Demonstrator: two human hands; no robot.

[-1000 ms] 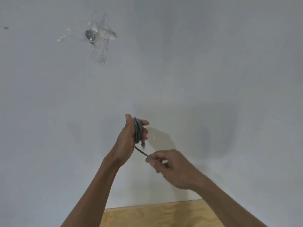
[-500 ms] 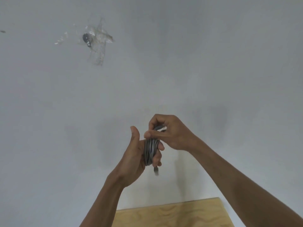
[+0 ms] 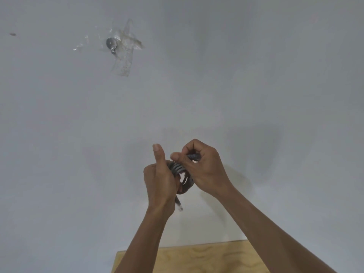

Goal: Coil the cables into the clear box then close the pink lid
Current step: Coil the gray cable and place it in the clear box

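Since the frame half a second back, the free end of the grey cable is being carried further over the bundle: the right hand is now sitting lower and tighter against the loops, and the left thumb is being held clear, pointing upward.

Cable: being held in mid-air in front of a plain grey wall, above the far edge of the plywood bench. It is not resting on the bench. Several loops are being gripped together; one plug end is hanging below the left hand.

Step in hand, as judged: the coiling of one cable is being finished, with the tail being wrapped or tucked round the loops. The clear box and pink lid are not being shown in this view, so boxing is not yet done.

Next move, as judged: the tail is to be secured so the loops are not springing apart, then the coil is to be lowered to the box.

Hands: the left hand's fingers are being kept curled round the coil. The right hand's thumb and forefinger are being pinched shut on the cable's end section near the top of the coil, remaining fingers folded. Both forearms are being raised from below, wrists close together.

Taped fitting on the wall is being ignored.
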